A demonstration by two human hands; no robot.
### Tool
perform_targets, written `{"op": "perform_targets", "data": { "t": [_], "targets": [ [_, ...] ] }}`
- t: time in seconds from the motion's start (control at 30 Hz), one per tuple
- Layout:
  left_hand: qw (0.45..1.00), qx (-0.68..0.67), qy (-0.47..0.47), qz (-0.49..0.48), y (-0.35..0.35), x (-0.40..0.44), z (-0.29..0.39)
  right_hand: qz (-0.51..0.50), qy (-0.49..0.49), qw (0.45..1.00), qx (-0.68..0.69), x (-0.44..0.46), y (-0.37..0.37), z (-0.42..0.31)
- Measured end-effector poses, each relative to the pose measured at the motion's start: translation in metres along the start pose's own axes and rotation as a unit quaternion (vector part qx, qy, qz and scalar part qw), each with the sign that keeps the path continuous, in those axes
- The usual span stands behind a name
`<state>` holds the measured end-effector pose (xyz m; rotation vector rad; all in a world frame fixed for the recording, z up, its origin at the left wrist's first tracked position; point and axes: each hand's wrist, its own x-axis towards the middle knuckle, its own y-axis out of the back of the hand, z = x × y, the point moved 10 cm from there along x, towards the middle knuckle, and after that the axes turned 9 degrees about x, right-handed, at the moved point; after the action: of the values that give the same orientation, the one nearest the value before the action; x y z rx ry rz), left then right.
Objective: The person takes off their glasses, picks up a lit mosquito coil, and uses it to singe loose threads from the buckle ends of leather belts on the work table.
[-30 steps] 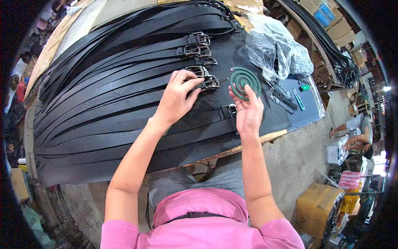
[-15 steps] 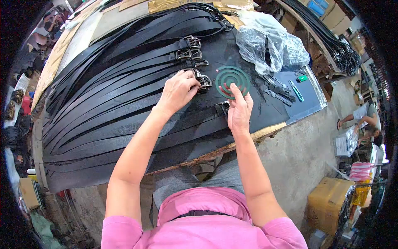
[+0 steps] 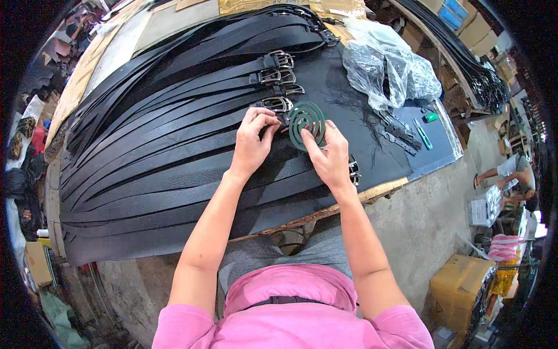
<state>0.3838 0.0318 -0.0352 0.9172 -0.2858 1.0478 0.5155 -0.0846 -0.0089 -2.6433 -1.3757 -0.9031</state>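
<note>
My right hand [image 3: 332, 160] pinches a green mosquito coil [image 3: 301, 121] between thumb and fingers, tilted above the dark tabletop. Close to the coil's left edge is my left hand [image 3: 253, 144], thumb and fingertips pressed together; whatever they grip, if anything, is too small to make out. Black belts [image 3: 168, 154] lie side by side under and left of my hands. Their metal buckles [image 3: 276, 104] point right, one just above my left fingertips. Another buckle [image 3: 354, 170] shows beside my right wrist.
A clear plastic bag [image 3: 386, 64] sits at the back right. In front of it are dark flat pieces [image 3: 400, 132], a teal cutter knife [image 3: 423, 134] and a small green object [image 3: 430, 117]. A person [image 3: 517, 177] crouches at far right, near a cardboard box [image 3: 462, 288].
My right hand has brought the coil left and tilted it. My left hand has come off the buckle and moved slightly down and right, close to the coil.
</note>
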Motion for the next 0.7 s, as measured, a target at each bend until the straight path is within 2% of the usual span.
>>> {"op": "perform_targets", "data": {
  "t": [0.37,0.7],
  "targets": [
    [1.000,-0.028,0.009,0.000,0.001,-0.002,-0.003,-0.030,0.008,0.998,-0.058,-0.001,-0.013,0.003],
    [1.000,-0.015,-0.018,-0.010,0.007,0.000,0.008,-0.028,0.018,0.998,-0.048,-0.003,-0.012,0.001]
  ]
}}
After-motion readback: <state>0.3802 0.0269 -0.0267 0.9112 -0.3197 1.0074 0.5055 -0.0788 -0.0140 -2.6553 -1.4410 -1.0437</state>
